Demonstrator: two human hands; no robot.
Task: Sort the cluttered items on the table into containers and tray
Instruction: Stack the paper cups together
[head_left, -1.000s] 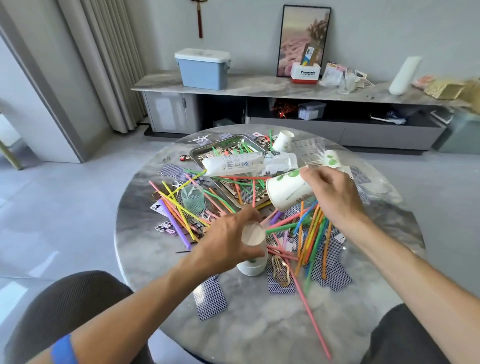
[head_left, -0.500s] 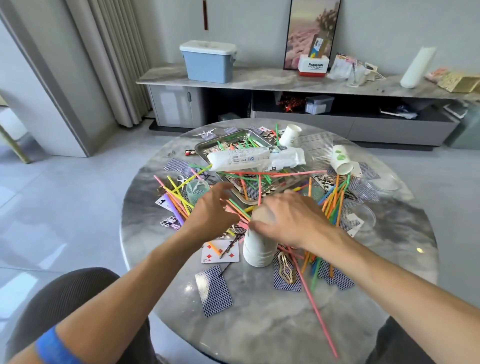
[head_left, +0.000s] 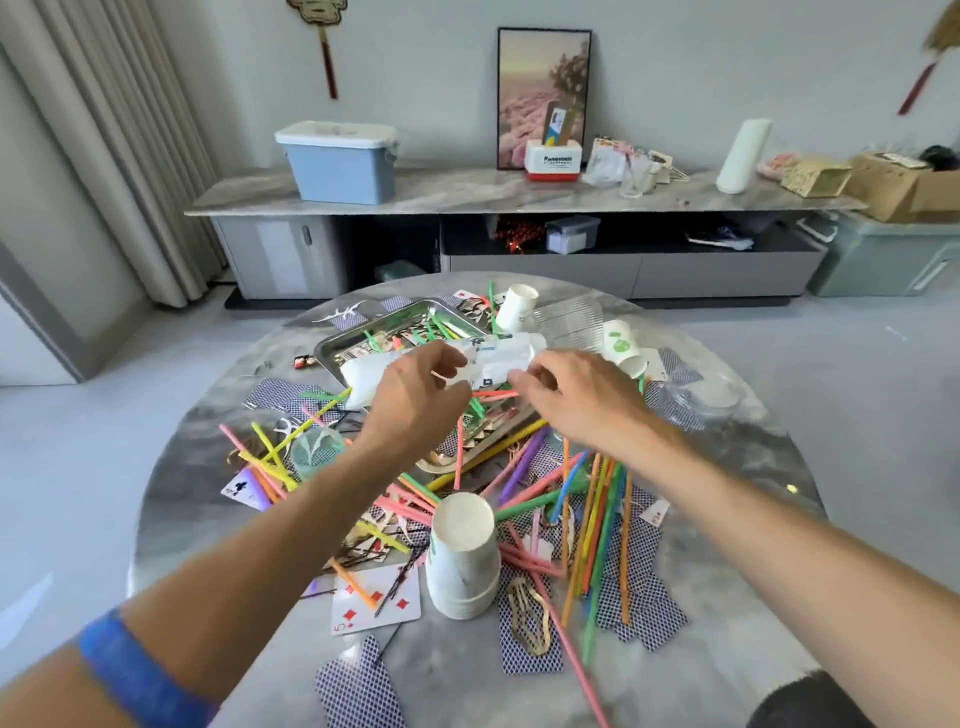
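Observation:
A round marble table (head_left: 727, 597) is strewn with coloured straws (head_left: 587, 499), blue-backed playing cards (head_left: 644, 608) and hair clips. A long white plastic package (head_left: 498, 353) lies across the metal tray (head_left: 348, 348) at the far side. My left hand (head_left: 415, 400) curls round the package's middle. My right hand (head_left: 571, 400) pinches its lower edge a little to the right. An upside-down stack of white paper cups (head_left: 462, 551) stands near the front, apart from both hands. Two more paper cups lie behind, a plain one (head_left: 517, 306) and a green-printed one (head_left: 621, 345).
A small clear cup (head_left: 314, 452) sits at the left among straws. Clear plastic containers (head_left: 701, 400) stand at the right, with a ridged clear lid (head_left: 566, 317) behind. A five of diamonds (head_left: 374, 603) lies face up near the front. A long sideboard (head_left: 467, 192) stands beyond the table.
My right hand set its cup upside down on the front cup, making a stack. Both hands then left the stack and moved forward to the white package over the tray.

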